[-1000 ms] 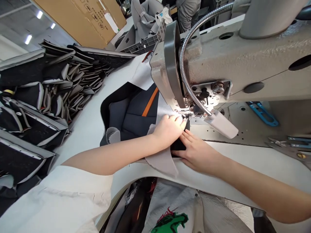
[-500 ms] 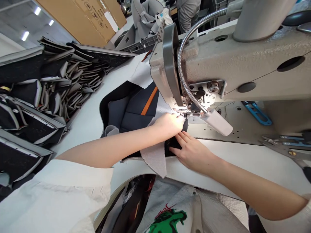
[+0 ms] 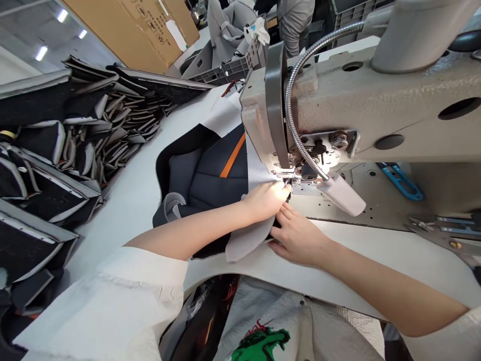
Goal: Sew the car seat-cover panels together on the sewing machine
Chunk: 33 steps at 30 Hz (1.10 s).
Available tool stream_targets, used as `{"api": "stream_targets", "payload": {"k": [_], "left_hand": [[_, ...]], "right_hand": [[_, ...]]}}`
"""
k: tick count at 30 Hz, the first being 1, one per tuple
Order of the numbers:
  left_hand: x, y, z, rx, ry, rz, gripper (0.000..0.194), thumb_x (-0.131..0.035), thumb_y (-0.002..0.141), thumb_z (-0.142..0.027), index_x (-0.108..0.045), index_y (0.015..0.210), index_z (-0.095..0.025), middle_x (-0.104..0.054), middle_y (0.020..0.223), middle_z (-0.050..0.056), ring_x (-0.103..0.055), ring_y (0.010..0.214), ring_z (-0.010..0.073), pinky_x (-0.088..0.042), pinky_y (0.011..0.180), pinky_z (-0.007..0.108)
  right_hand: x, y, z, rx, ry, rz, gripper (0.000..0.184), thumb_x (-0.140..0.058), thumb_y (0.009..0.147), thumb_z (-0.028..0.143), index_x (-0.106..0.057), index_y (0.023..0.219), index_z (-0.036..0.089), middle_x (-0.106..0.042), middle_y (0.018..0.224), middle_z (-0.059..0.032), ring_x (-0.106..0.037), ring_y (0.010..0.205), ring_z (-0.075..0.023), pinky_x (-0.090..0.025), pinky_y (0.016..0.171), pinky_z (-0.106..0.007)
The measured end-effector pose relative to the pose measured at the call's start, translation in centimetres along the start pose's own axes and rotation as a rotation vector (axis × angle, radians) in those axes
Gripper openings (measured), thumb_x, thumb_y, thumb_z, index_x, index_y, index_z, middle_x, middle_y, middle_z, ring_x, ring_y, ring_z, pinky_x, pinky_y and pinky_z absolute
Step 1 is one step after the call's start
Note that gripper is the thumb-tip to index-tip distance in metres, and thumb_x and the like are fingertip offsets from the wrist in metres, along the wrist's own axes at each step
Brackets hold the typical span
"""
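My left hand [image 3: 267, 199] is closed on the fabric edge just in front of the sewing machine's [image 3: 287, 175] lit needle area. Its fingertips are partly hidden there. Close below it, my right hand [image 3: 298, 235] rests on the black edge of the work, fingers apart and slightly bent. The sewn panel [image 3: 208, 175] is dark navy and black with an orange strip [image 3: 233, 156], and lies left of the needle, partly under my left forearm. A light grey mesh flap [image 3: 248, 238] hangs out below my left wrist. A curled grey strip [image 3: 173, 203] lies at the panel's left side.
Stacked dark padded panels [image 3: 41, 165] fill the left side. Blue thread snips [image 3: 402, 183] lie on the machine bed, and scissors [image 3: 454, 244] lie at the right. A lamp on a flexible metal neck [image 3: 291, 105] hangs by the needle. Behind are a cardboard box [image 3: 139, 30] and a grey crate [image 3: 225, 70].
The grey mesh flap has drawn back from the table's front edge, its pointed tip now folded round. My right hand's fingers are more bent. The view has shifted slightly.
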State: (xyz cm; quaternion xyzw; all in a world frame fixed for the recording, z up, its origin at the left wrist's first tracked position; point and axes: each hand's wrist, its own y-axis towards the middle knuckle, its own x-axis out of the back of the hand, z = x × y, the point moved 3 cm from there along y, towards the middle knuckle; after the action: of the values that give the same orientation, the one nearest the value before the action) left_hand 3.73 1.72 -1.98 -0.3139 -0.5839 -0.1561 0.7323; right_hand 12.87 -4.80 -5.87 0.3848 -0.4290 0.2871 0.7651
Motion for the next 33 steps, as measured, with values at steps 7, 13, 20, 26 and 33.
{"api": "stream_targets", "payload": {"k": [7, 13, 20, 26, 33], "left_hand": [[-0.8, -0.7, -0.1, 0.068, 0.009, -0.139, 0.032, -0.04, 0.089, -0.022, -0.055, 0.116, -0.011, -0.06, 0.102, 0.011, -0.06, 0.09, 0.021, -0.048, 0.075, 0.03], [-0.7, -1.7, -0.5, 0.217, -0.025, -0.183, 0.039, -0.036, 0.091, -0.037, -0.057, 0.117, -0.016, -0.061, 0.103, 0.01, -0.06, 0.089, 0.0206, -0.047, 0.064, 0.027], [-0.7, -1.6, -0.1, 0.137, -0.058, -0.104, 0.047, -0.031, 0.093, -0.034, -0.044, 0.132, -0.013, -0.058, 0.115, 0.011, -0.063, 0.087, 0.021, -0.048, 0.065, 0.028], [0.4, -1.1, 0.3, 0.155, -0.136, 0.012, 0.048, -0.034, 0.091, -0.036, -0.042, 0.135, -0.018, -0.061, 0.114, 0.009, -0.063, 0.093, 0.0229, -0.049, 0.077, 0.031], [0.1, -0.7, -0.6, 0.179, -0.14, -0.06, 0.042, -0.041, 0.091, -0.039, -0.053, 0.123, -0.014, -0.053, 0.123, 0.014, -0.061, 0.097, 0.0241, -0.051, 0.079, 0.033]], "right_hand": [[-0.6, -0.1, 1.2, 0.014, -0.29, -0.018, 0.018, -0.056, 0.082, 0.024, -0.067, 0.087, 0.01, -0.064, 0.095, -0.0184, -0.056, 0.103, -0.0305, -0.039, 0.099, -0.05], [-1.0, -0.2, 2.0, 0.023, -0.431, -0.022, 0.014, -0.052, 0.078, 0.005, -0.065, 0.081, 0.007, -0.067, 0.081, -0.0198, -0.063, 0.09, -0.0287, -0.044, 0.094, -0.046], [-0.7, -0.2, 1.8, 0.031, -0.459, -0.005, 0.014, -0.052, 0.079, 0.007, -0.065, 0.081, 0.009, -0.067, 0.089, -0.02, -0.062, 0.095, -0.0293, -0.045, 0.094, -0.043], [-0.4, -0.1, 1.8, 0.039, -0.45, -0.037, 0.016, -0.051, 0.078, 0.007, -0.067, 0.085, 0.006, -0.066, 0.095, -0.0244, -0.062, 0.096, -0.031, -0.046, 0.092, -0.044], [-0.1, -0.2, 2.4, 0.076, -0.496, -0.047, 0.021, -0.048, 0.076, 0.006, -0.068, 0.083, 0.008, -0.068, 0.082, -0.0189, -0.065, 0.081, -0.0295, -0.048, 0.087, -0.047]]}}
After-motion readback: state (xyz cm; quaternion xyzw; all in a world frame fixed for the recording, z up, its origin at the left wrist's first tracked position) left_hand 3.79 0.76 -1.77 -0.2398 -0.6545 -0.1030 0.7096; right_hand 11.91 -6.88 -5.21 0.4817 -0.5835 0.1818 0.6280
